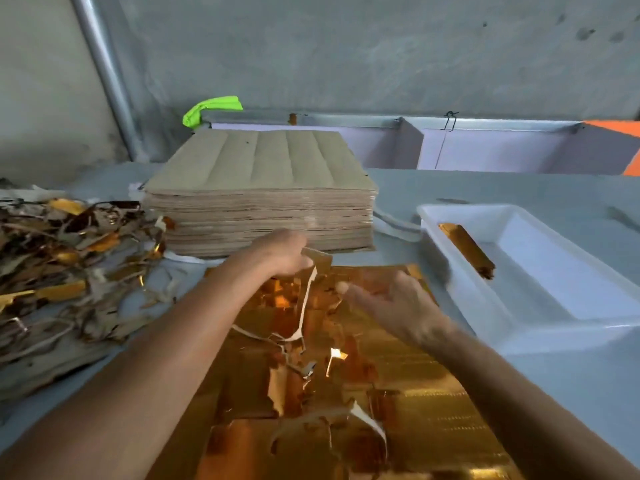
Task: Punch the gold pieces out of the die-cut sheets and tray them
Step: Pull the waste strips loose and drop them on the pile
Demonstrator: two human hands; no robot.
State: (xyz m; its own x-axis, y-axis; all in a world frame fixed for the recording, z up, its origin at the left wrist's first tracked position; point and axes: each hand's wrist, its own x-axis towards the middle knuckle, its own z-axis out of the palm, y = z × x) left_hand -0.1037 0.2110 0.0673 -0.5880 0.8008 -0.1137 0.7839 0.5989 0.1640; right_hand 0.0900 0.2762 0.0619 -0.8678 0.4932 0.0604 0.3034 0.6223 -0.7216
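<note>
A gold die-cut sheet point(426, 403) lies on the table in front of me, its middle torn into loose gold pieces and scrap. My left hand point(280, 254) is raised over the sheet's far edge and pinches a strip of waste paper point(306, 299) that trails down to the sheet. My right hand point(398, 306) hovers over the sheet's far right part with fingers spread and holds nothing. To the right stands a white tray point(485, 306) with a stack of gold pieces point(465, 249) lying in its far left corner.
A thick stack of brown-backed sheets point(259, 195) stands just beyond my hands. A heap of torn gold and brown scrap point(69, 265) covers the table's left side. Behind are a grey wall, a metal pole point(107, 74), a green rag point(211, 107) and white partitions point(485, 147).
</note>
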